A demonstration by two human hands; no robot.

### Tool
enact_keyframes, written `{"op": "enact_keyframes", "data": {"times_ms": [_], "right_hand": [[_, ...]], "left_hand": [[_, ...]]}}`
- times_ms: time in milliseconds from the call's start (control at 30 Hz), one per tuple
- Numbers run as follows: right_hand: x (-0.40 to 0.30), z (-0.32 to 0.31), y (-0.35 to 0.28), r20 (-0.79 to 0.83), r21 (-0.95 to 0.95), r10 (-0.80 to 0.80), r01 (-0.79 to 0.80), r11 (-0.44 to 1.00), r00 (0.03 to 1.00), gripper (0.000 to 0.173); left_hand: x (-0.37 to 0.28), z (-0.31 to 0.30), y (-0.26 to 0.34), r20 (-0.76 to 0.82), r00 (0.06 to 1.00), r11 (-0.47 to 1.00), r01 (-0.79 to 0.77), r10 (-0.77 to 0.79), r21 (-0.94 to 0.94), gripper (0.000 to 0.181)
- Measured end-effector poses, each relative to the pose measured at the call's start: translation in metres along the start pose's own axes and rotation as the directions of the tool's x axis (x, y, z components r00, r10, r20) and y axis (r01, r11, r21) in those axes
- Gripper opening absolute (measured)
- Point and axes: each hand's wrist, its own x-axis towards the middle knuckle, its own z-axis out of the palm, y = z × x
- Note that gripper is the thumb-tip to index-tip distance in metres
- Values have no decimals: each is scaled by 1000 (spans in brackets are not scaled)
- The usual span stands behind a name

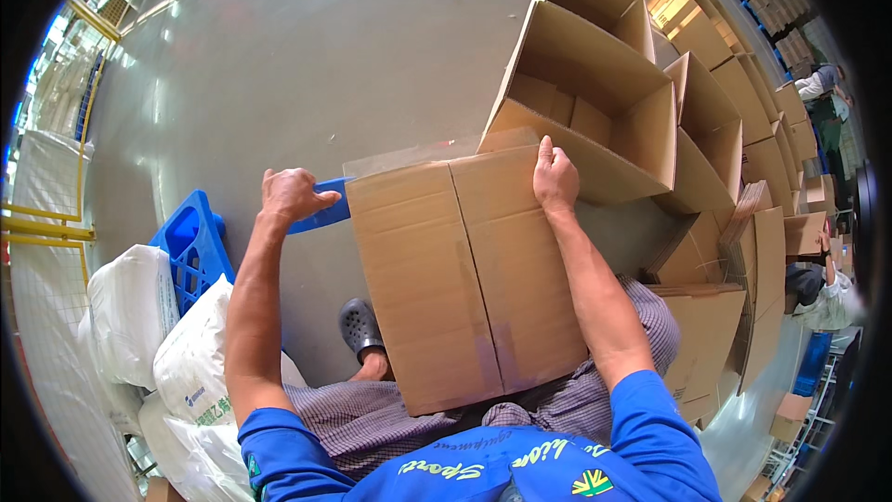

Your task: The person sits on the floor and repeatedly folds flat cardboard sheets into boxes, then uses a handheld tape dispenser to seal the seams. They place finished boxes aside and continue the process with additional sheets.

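A cardboard box (pixel 460 279) stands between my knees with its seamed face towards me. Its two flaps meet along a narrow dark seam, and clear tape crosses the seam near my body. A wide strip of clear tape (pixel 432 153) runs along the far edge and sticks out past it. My left hand (pixel 296 194), off the box's left side, grips a blue tape dispenser (pixel 324 208), partly hidden by the fingers. At the far right corner my right hand (pixel 556 173) holds the box's edge, thumb up; its fingertips are hidden.
Open cardboard boxes (pixel 592 84) stand close on the right, with flattened cartons (pixel 704 335) nearer me. White sacks (pixel 195 355) and a blue plastic pallet (pixel 195 251) lie to the left. Two people work at the far right. Yellow railings (pixel 49 230) edge the floor at left.
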Motion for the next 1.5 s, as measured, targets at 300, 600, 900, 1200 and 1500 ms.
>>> {"op": "enact_keyframes", "data": {"times_ms": [300,600,900,1200,1500], "right_hand": [[0,-5,7,263,-8,15,-14,1000,965,83],[-36,-14,30,383,8,75,-85,996,921,84],[-72,-9,21,-182,-105,-617,609,786,766,62],[-64,22,-56,28,203,-871,850,486,491,35],[-40,36,-72,227,135,-774,768,626,591,22]], "left_hand": [[-55,67,-5,-144,954,962,246,-262,-119,57],[-208,-21,49,-513,834,812,-435,201,-390,28],[-198,-27,152,-528,488,393,-873,695,-290,33],[-22,43,176,-617,720,850,-504,317,-152,45],[1,39,194,-534,845,904,-239,14,-353,28]]}}
